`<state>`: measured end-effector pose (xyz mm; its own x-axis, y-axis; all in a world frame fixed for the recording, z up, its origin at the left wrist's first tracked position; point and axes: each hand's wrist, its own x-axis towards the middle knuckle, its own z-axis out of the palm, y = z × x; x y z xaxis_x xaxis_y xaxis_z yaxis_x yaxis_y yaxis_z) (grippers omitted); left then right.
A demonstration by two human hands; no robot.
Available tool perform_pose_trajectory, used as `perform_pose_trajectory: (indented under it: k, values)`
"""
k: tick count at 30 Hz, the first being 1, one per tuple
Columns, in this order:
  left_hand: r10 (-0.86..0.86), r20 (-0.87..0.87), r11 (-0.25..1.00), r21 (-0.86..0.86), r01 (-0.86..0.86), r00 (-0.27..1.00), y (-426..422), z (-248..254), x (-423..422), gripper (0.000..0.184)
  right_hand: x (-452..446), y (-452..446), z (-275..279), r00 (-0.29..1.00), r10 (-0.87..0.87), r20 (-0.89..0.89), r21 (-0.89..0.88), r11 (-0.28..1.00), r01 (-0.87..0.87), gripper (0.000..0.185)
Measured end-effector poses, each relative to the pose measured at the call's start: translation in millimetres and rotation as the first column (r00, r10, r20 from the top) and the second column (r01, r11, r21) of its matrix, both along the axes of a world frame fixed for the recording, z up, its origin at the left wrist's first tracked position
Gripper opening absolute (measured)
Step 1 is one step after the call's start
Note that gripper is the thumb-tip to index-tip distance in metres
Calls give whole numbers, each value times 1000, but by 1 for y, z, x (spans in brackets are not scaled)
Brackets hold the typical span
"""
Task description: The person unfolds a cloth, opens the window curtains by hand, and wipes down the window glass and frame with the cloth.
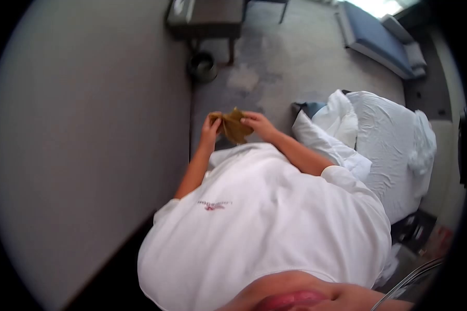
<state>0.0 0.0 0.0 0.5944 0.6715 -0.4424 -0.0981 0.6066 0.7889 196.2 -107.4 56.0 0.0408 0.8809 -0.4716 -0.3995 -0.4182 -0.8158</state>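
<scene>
A mustard-brown piece of thin, crumpled cloth (235, 128) is stretched between my two hands, in front of my white shirt. My left hand (213, 124) pinches its left edge, with the fingers curled round it. On the other side, my right hand (257, 124) grips the upper right part between thumb and fingers. The cloth hangs in loose folds above the grey carpet. Whether it is a rag or a small garment, I cannot tell.
A plain grey wall (98, 129) rises close on my left. Ahead stand a dark table (205, 20) and a round black bin (202, 67). To my right is a bed (384, 150) with a rumpled white duvet (329, 137). A blue sofa (376, 39) stands farther back.
</scene>
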Motion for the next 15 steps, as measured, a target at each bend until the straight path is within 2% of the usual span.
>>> perform_pose_trajectory:
  k: [1, 2, 3, 4, 5, 6, 7, 8, 12, 15]
  values:
    - [-44, -22, 989, 142, 47, 999, 11, -7, 10, 26, 3, 1, -5, 998, -58, 3, -10, 998, 58, 34]
    - [-104, -25, 976, 189, 107, 994, 16, -14, 9, 24, -2, -3, -6, 995, -90, 48, -5, 996, 90, 33]
    - [-184, -233, 977, 59, 203, 955, 0, 40, -57, 22, -59, -21, 31, 985, -127, -120, -165, 980, 107, 33]
    - [-222, -281, 972, 7, 234, 934, 31, 52, -76, 21, -82, -1, 33, 969, -161, -189, -180, 975, 127, 34]
    - [-229, -193, 959, 125, 255, 954, 116, 37, -16, 20, -31, 69, 19, 959, -245, -143, -65, 969, 238, 34]
    - [-256, 22, 938, 247, 243, 966, 176, 28, 106, 19, 73, 115, 32, 942, -335, 8, 75, 940, 333, 34]
    - [-304, 54, 910, 313, 273, 951, 212, 33, 139, 18, 96, 141, 32, 905, -425, -20, 114, 898, 424, 34]
    - [-333, 63, 897, 330, 295, 941, 224, 40, 158, 18, 108, 146, 25, 868, -495, -22, 96, 864, 495, 37]
    - [-432, 86, 873, 291, 392, 898, 239, 66, 216, 16, 137, 136, 4, 744, -623, -240, -72, 776, 626, 39]
    - [-482, -12, 801, 399, 447, 876, 249, 80, 270, 15, 182, 141, -12, 661, -670, -338, -137, 730, 670, 40]
